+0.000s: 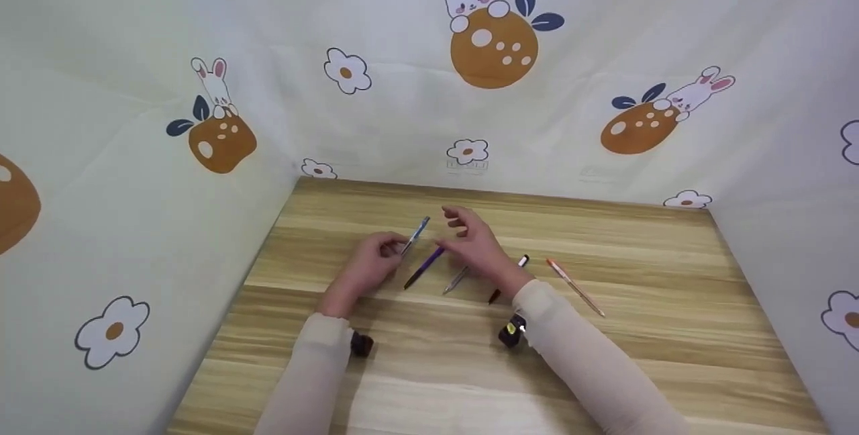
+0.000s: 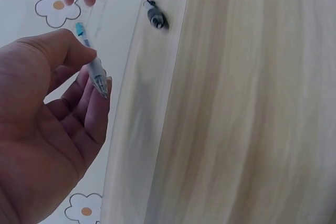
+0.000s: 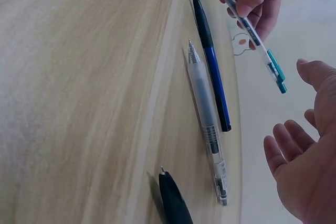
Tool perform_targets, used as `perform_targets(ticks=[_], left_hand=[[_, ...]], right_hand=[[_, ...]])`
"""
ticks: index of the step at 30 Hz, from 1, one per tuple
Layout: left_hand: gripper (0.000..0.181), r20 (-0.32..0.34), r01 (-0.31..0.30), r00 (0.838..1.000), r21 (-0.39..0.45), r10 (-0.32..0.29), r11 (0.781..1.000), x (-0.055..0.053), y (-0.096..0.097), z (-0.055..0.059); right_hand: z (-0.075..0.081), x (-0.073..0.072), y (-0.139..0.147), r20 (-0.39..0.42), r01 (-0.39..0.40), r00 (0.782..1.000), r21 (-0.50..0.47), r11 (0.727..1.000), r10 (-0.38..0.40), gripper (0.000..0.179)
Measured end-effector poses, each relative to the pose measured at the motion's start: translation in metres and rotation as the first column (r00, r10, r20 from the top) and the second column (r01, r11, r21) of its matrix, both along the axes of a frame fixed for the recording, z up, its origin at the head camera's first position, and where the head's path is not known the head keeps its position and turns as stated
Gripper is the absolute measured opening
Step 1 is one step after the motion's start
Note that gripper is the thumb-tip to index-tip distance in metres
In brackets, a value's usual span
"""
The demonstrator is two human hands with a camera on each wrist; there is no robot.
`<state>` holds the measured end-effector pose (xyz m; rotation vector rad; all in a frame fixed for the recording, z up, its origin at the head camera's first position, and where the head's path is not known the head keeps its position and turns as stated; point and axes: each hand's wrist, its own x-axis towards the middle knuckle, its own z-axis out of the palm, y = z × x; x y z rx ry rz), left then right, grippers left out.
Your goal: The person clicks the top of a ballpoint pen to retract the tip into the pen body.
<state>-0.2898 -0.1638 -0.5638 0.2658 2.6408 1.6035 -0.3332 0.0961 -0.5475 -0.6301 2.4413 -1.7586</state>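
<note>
Thumb and fingers of my left hand (image 1: 371, 264) pinch a clear pen with a blue-green clip (image 1: 416, 233), held at a slant above the table. In the left wrist view the pen (image 2: 94, 69) points its tip back toward the palm side. My right hand (image 1: 475, 244) hovers to the right of that pen, fingers spread and loosely bent, holding nothing. Below the hands lie a dark blue-purple pen (image 1: 424, 268) and a clear pen (image 3: 202, 98), the latter partly hidden by the right hand in the head view. A black-tipped pen (image 3: 173, 203) is partly in view.
On the wooden table (image 1: 429, 381), an orange-capped pen (image 1: 575, 287) lies to the right, and a pen with a black end (image 1: 523, 261) lies partly behind the right wrist. Patterned cloth walls (image 1: 402, 119) border the table at the back and sides.
</note>
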Motion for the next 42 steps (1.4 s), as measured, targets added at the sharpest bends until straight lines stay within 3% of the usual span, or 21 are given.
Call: perform_targets(ticks=[6,17,27,34,42], left_hand=[[0.038,0.006,0.017,1.0,0.077,-0.018,0.997,-0.001,0.01,0.0],[0.036,-0.018,0.052,0.999,0.132,-0.05,0.99,-0.001,0.029,0.004],[0.033,0.024,0.081,0.996,0.179,-0.086,0.981,-0.001,0.048,0.007],[0.037,-0.015,0.135,0.991,0.221,-0.135,0.966,-0.003,0.061,0.005],[0.033,-0.03,0.15,0.989,0.236,-0.147,0.96,-0.004,0.074,0.006]], right_hand=[[0.007,0.0,0.005,0.009,0.026,1.0,-0.022,0.999,-0.026,0.066],[0.01,-0.001,0.016,0.052,0.053,0.997,-0.077,0.996,-0.049,0.065],[0.014,0.002,0.028,0.096,0.092,0.992,-0.156,0.983,-0.078,0.061],[0.016,0.005,0.037,0.135,0.11,0.987,-0.205,0.972,-0.083,0.057],[0.02,0.009,0.044,0.146,0.111,0.986,-0.235,0.966,-0.078,0.056]])
